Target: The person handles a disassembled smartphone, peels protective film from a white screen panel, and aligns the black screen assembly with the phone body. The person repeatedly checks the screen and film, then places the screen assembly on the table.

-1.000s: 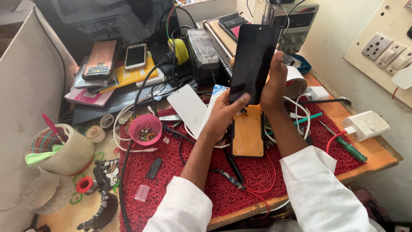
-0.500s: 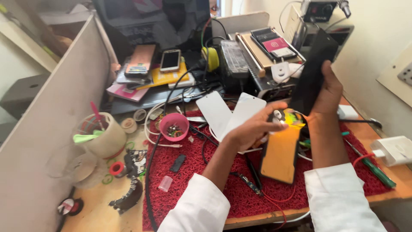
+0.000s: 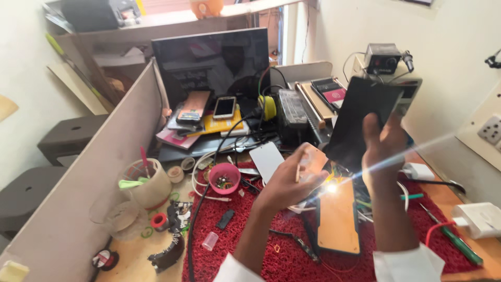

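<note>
My right hand (image 3: pixel 385 151) holds a black phone screen panel (image 3: pixel 360 120) up, tilted, above the red mat (image 3: pixel 250 245). My left hand (image 3: pixel 289 183) is below and to the left of the panel, fingers curled on a small thin tool that points at the panel's lower edge. A bright light glares between the hands. An orange phone body (image 3: pixel 338 222) lies flat on the mat under both hands.
A pink bowl (image 3: pixel 224 177) of small parts, white cards (image 3: pixel 266 159) and cables lie on the mat. A cup of tools (image 3: pixel 148 183) stands at left by the partition. Phones, a monitor (image 3: pixel 211 65) and equipment crowd the back. A white charger (image 3: pixel 477 219) sits right.
The view has tipped upward and leftward, showing the monitor and the shelf. My right hand still holds the panel up. My left hand has lifted off the orange phone body toward the panel.
</note>
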